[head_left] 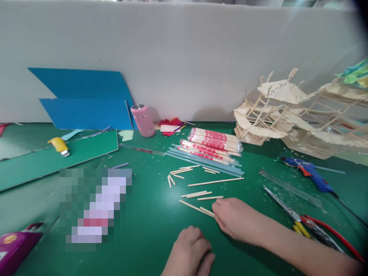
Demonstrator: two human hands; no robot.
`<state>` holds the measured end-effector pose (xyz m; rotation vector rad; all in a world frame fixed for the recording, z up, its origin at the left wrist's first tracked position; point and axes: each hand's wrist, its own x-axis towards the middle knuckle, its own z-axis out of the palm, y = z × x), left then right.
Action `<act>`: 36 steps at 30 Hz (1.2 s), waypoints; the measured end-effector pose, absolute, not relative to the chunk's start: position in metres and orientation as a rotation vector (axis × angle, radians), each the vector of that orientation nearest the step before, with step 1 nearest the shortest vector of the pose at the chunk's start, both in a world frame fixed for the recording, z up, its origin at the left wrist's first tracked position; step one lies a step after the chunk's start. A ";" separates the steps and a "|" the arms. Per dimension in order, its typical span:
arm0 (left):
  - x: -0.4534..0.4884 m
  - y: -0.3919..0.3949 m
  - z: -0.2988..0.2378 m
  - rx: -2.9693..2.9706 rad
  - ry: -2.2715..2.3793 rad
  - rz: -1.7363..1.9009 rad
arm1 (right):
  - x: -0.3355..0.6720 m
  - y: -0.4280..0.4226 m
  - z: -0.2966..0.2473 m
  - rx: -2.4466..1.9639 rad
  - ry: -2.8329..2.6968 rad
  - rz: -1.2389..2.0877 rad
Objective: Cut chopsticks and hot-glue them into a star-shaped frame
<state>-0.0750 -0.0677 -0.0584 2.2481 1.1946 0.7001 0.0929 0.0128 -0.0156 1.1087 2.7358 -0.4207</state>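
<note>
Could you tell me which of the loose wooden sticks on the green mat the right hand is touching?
The right hand touches the long diagonal stick nearest the person; its fingers meet that stick's right end, while the others lie farther back.

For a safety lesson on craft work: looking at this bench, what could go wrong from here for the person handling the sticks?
The right hand picks at thin wooden sticks lying close beside the red-handled shears; a careless reach might meet the blades. The glue gun lies on the mat with its cord trailing, so a sleeve might snag it. The stick model stands near enough to be knocked.
</note>
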 end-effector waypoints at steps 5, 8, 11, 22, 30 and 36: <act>-0.079 -0.067 -0.050 1.966 1.195 0.711 | 0.105 0.012 -0.016 1.100 2.776 -0.481; -0.075 -0.061 -0.042 1.729 1.281 0.771 | 0.110 0.010 -0.008 1.207 2.798 -0.811; -0.064 -0.050 -0.029 1.409 1.279 0.901 | 0.106 0.008 0.001 1.348 2.742 -1.412; -0.034 0.008 0.011 0.517 0.885 1.220 | 0.080 0.023 0.004 1.687 2.343 -2.526; -0.033 0.023 0.027 0.421 0.785 1.184 | 0.080 0.033 0.016 1.694 2.317 -2.579; -0.038 0.026 0.027 0.430 0.768 1.158 | 0.076 0.035 0.024 1.670 2.311 -2.558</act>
